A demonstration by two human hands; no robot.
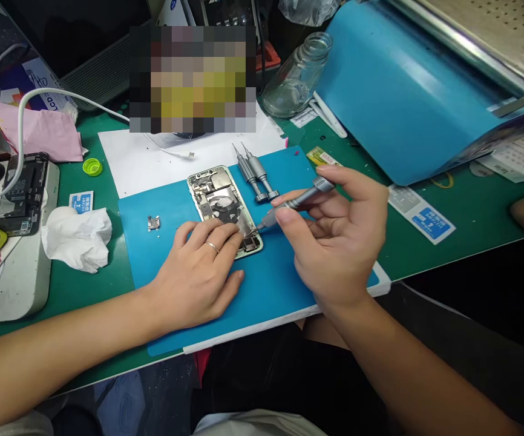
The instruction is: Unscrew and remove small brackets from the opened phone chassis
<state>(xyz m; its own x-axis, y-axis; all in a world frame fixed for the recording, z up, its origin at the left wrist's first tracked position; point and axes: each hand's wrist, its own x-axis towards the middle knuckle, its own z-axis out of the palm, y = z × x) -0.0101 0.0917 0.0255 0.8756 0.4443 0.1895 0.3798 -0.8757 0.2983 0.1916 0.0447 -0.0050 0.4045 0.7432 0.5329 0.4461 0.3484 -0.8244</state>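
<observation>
An opened smartphone (222, 192) with its inner parts bare lies on a blue mat (178, 206). Across its lower left part rests my left hand (205, 269), fingers laid flat and thumb apart, a ring on one finger. My right hand (341, 233) grips a grey precision screwdriver (294, 203), tilted, its tip down at the phone's lower end; whether it sits in a screw I cannot tell. Two similar screwdrivers (253, 172) lie side by side just right of the phone. A small metal part (153, 223) is on the mat to the left.
A white cable (65, 92) arches over the left side. Crumpled tissue (78, 239), a green cap (92, 167) and another dismantled phone (23, 194) are at the left. At the back right stand a glass jar (296, 79) and a large blue machine (389, 85). The back centre is pixelated.
</observation>
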